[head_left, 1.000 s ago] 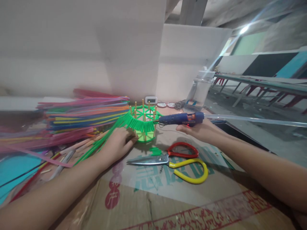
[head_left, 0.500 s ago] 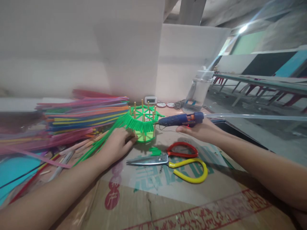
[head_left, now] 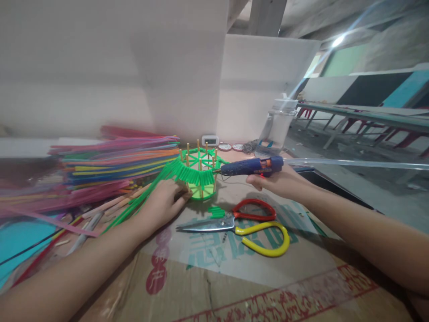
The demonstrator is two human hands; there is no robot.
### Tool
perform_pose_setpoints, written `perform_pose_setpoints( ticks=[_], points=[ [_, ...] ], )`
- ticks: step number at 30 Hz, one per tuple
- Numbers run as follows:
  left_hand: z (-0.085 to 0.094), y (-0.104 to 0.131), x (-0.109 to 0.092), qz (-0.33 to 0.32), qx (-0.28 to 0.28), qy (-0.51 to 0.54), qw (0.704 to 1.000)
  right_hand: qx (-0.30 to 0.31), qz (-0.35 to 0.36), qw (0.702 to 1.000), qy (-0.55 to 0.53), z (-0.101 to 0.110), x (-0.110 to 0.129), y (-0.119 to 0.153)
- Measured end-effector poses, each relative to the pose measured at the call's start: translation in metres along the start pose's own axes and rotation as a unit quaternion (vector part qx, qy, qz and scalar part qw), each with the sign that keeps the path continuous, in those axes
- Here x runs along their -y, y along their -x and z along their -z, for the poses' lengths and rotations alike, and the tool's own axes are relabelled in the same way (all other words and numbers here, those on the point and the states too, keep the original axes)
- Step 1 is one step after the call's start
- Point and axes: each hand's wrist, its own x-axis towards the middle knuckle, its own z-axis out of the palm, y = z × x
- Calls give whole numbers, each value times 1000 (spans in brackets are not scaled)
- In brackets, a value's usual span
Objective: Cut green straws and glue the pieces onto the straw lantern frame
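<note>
A round green frame of pipe cleaners with upright wooden sticks (head_left: 201, 176) stands on the cardboard. My left hand (head_left: 169, 199) is closed at its lower left side, the fingertips gripping the frame near its base. Long green pipe cleaners (head_left: 130, 213) run out past that hand. My right hand (head_left: 276, 181) is wrapped round a blue glue gun (head_left: 250, 167), whose metal tip touches or nearly touches the frame's right side. A clear glue stick (head_left: 351, 163) sticks out of the gun's back. Short green pieces (head_left: 216, 212) lie in front of the frame.
Scissors with red and yellow handles (head_left: 261, 228) lie on the cardboard (head_left: 187, 286) in front. Bundles of coloured pipe cleaners (head_left: 124, 165) are piled at left. At the back are a small digital display (head_left: 210, 141) and a clear water bottle (head_left: 276, 127).
Almost nothing differs. The whole view has shifted very slightly, and both hands, the glue gun and the frame keep their places relative to each other.
</note>
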Motion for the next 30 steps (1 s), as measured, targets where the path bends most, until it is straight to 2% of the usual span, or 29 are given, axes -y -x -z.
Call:
perform_pose_setpoints(
  ticks=[3, 9, 16, 23, 30],
  points=[
    [2, 0, -2, 5, 4, 0, 1000, 23, -28, 999, -10, 1, 2, 2],
    [1, 0, -2, 2, -2, 8, 1000, -1, -13, 999, -38, -1, 2, 2],
    [-1, 1, 0, 0, -3, 16, 1000, 6, -22, 999, -46, -2, 2, 2],
    [0, 0, -1, 7, 1, 14, 1000, -18, 44, 998, -50, 0, 6, -3],
    [0, 0, 0, 5, 3, 12, 1000, -12, 34, 998, -46, 1, 8, -3]
  ],
)
